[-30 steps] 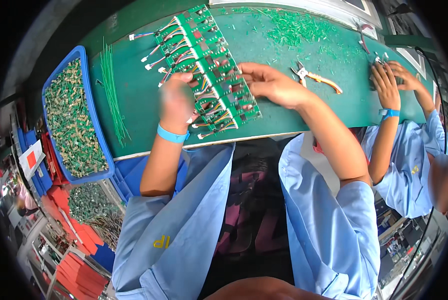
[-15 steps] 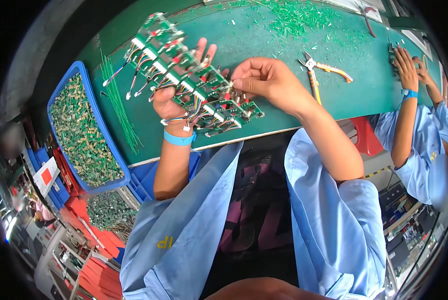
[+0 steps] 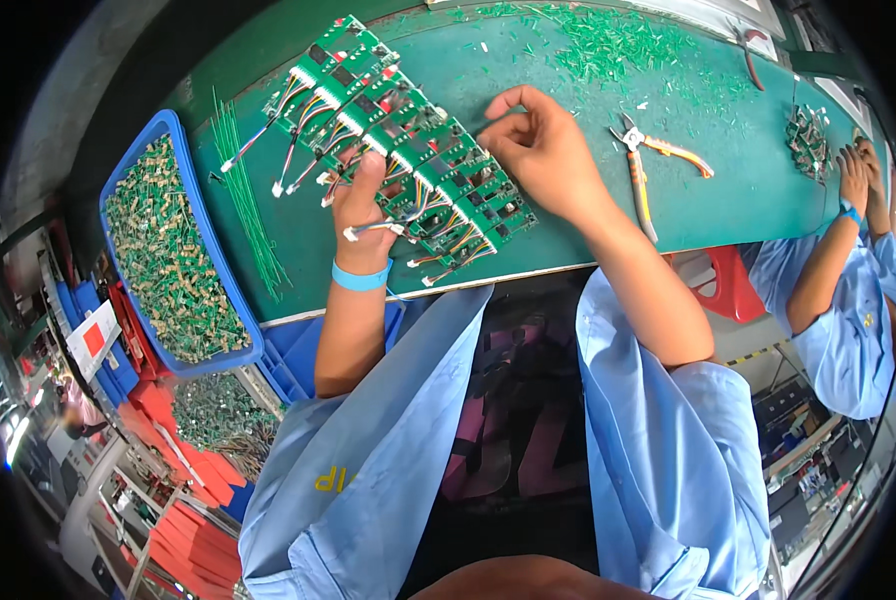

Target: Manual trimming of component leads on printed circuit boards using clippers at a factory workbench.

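Observation:
A panel of joined green circuit boards (image 3: 408,130) slants across the space above the table. Rows of white connectors and short multicoloured wires with loose plugs run along it. My left hand (image 3: 360,200) holds the panel from its near-left side, thumb on top and the other fingers mostly hidden beneath. Close by the panel's right edge, my right hand (image 3: 553,160) has its fingers curled and thumb drawn in. Whether those fingertips touch the edge or pinch something small cannot be made out.
Orange-handled cutters (image 3: 640,165) lie right of my right hand. Green offcuts (image 3: 608,45) cover the far table. Long green strands (image 3: 248,210) lie at left, beside a blue bin (image 3: 173,125) of small parts. At right, a co-worker's hands (image 3: 853,175) are near wired boards (image 3: 808,140).
The panel has turned its connector face more toward me, and my left fingertips have gone from view behind it. My right hand has shifted slightly right. The co-worker's hands have drawn nearer their body.

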{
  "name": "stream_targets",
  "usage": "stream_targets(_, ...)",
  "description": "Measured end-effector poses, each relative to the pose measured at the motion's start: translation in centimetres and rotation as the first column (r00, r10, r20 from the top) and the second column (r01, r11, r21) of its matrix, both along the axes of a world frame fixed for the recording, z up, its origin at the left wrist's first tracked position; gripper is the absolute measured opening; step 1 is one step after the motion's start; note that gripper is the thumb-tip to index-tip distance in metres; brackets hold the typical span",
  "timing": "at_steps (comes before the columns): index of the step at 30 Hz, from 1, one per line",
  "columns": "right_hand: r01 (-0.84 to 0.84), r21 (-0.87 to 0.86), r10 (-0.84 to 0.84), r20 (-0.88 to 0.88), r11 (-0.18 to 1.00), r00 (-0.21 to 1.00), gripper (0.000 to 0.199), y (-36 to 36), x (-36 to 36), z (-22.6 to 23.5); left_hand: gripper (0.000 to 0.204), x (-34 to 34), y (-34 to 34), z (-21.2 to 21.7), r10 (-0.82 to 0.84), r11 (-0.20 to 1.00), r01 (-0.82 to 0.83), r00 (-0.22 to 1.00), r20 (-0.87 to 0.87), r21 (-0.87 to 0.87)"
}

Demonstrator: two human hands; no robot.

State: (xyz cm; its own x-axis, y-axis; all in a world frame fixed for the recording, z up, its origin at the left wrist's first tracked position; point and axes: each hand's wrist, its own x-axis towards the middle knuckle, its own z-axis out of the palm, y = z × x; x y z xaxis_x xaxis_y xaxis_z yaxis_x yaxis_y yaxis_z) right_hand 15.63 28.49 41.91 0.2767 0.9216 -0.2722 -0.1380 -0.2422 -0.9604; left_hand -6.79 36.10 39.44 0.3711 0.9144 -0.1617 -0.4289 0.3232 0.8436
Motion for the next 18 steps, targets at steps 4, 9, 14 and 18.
stream_targets(4, 0.003, 0.122, -0.009, 0.048, 0.993, 0.999, 0.022, 1.1, -0.5, -0.3, 0.064, -0.2, -0.7, 1.7, 0.031, 0.994, -0.001, 0.964, -0.264, 0.111)
stream_targets(9, 0.121, 0.098, -0.086, -0.303, 0.988, 0.949, 0.020, 1.0, -1.2, 0.7, 0.063, -1.6, -0.6, 0.5, 0.042, 0.998, -0.035, 0.988, -0.151, 0.049)
stream_targets(14, 0.021, 0.175, 0.045, -0.368, 0.984, 0.929, 0.019, 1.3, -0.3, -1.0, 0.064, -3.0, -0.2, -1.1, -0.066, 0.990, 0.091, 0.973, 0.222, -0.105)
stream_targets(18, -0.036, 0.149, 0.106, -0.492, 0.988, 0.864, 0.018, 1.2, 0.0, -0.7, 0.075, -3.4, 0.4, -1.1, -0.166, 0.982, 0.185, 0.945, 0.283, -0.044)
